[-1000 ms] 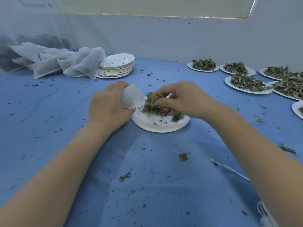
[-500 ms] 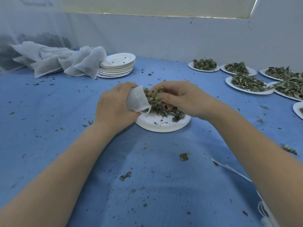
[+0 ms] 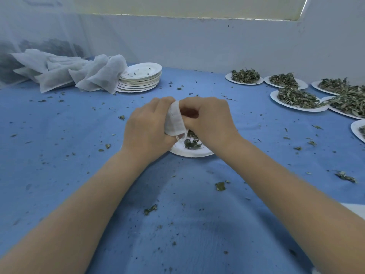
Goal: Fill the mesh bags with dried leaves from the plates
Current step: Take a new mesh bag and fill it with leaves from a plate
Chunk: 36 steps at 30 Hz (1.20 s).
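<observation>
Left hand grips bag over plate; right hand curled at its mouth, probably pushing leaves in. Keep mouth wide, stay above plate to catch spills.

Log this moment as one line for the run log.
left hand grips mesh bag | right hand curled at bag mouth | plate nearly empty, few leaves left

white mesh bag, blue tablecloth
</observation>
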### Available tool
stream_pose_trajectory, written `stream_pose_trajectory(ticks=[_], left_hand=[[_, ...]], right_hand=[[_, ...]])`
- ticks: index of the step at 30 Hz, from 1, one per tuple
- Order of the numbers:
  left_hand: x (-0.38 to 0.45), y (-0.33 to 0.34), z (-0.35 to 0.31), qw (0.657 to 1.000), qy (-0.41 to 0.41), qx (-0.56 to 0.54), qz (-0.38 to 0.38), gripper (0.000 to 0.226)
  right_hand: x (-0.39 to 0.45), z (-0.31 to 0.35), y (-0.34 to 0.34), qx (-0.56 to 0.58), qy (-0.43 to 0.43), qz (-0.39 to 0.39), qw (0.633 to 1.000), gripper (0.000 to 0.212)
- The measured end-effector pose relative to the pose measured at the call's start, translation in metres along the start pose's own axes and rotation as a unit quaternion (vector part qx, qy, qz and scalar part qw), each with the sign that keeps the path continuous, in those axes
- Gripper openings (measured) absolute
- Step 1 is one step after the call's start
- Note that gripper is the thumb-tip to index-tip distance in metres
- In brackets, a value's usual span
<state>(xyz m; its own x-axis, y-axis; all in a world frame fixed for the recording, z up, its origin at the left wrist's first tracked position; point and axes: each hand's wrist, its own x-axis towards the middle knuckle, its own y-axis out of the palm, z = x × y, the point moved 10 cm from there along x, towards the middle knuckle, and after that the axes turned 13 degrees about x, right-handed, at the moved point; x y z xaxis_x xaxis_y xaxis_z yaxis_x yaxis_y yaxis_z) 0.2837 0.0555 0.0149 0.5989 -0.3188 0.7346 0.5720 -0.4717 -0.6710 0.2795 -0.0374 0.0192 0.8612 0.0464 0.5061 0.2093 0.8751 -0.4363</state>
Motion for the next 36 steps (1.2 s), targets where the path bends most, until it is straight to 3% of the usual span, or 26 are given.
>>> stream_pose_trajectory(ticks=[3,7,9,12,14,16,18,21,23,26,29,31,33,36], left_hand=[[-0.001,0.003,0.004,1.000,-0.010,0.010,0.007,0.041],[-0.001,0.009,0.005,0.999,-0.002,0.024,0.025,0.040],[-0.001,0.009,0.008,0.999,-0.018,0.016,0.022,0.044],[0.001,0.012,0.018,0.998,-0.059,0.016,0.028,0.052],[0.001,0.010,0.018,0.998,-0.060,0.023,0.017,0.053],[0.001,0.006,0.017,0.998,-0.059,0.023,0.005,0.051],[0.001,0.005,0.008,1.000,-0.022,0.022,0.002,0.046],[-0.001,0.007,-0.008,0.998,0.052,0.036,0.006,0.046],[-0.002,0.010,-0.009,0.998,0.057,0.024,0.021,0.049],[-0.001,0.015,0.005,0.999,0.003,0.013,0.040,0.059],[0.000,0.017,0.021,0.997,-0.047,0.023,0.057,0.059],[0.001,0.016,0.031,0.995,-0.065,0.040,0.058,0.055],[0.000,0.015,0.038,0.994,-0.081,0.052,0.059,0.054],[-0.001,0.017,0.040,0.993,-0.084,0.058,0.065,0.053]], right_hand=[[-0.001,-0.008,0.021,-0.080,0.030,0.083,0.993,0.030],[-0.005,-0.021,0.032,-0.039,0.095,0.197,0.975,0.019],[-0.002,-0.014,0.022,0.001,0.074,0.173,0.982,0.014],[0.004,-0.008,-0.001,0.092,0.047,0.075,0.992,0.017],[0.006,-0.009,-0.008,0.072,0.033,0.033,0.996,0.016],[0.006,-0.006,-0.001,0.013,0.024,0.045,0.999,0.013],[0.004,-0.008,0.016,-0.032,0.034,0.115,0.992,0.010],[-0.003,-0.014,0.033,-0.073,0.053,0.213,0.973,0.037],[-0.004,-0.017,0.031,-0.063,0.063,0.226,0.970,0.032],[-0.003,-0.017,0.019,-0.022,0.069,0.211,0.975,0.004],[0.003,-0.013,-0.001,0.043,0.060,0.164,0.984,0.018],[0.009,-0.019,-0.024,0.064,0.069,0.100,0.991,0.016],[0.013,-0.031,-0.045,-0.012,0.089,0.058,0.994,0.008],[0.009,-0.060,-0.047,-0.198,0.154,0.127,0.960,0.057]])
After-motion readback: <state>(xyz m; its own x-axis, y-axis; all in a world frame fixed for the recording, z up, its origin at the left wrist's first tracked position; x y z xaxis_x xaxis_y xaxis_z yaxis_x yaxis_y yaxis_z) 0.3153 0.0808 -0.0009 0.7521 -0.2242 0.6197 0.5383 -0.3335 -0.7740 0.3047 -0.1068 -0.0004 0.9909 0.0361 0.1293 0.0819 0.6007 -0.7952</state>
